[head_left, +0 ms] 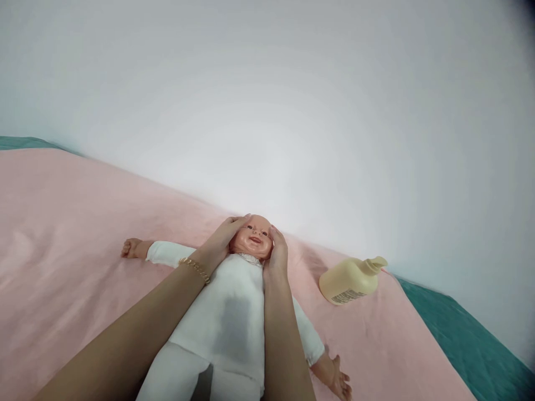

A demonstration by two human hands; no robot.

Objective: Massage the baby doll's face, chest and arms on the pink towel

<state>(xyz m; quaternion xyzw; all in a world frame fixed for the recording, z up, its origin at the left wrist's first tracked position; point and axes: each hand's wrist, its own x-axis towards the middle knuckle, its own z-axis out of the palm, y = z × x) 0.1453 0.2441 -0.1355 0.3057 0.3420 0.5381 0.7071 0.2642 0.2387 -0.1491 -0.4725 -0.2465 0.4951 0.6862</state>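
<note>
The doll [234, 278] is lying face up on the pink cloth [104, 223], and both hands are cupping its head from either side. Handling it well probably means that the palms are pressing lightly and evenly, with the fingertips staying clear of the eyes. The left hand [228, 236] and right hand [278, 250] are resting unclenched, fingers curving along the temples; neither is closing into a grip. Both forearms are reaching forward over the doll's body.
</note>
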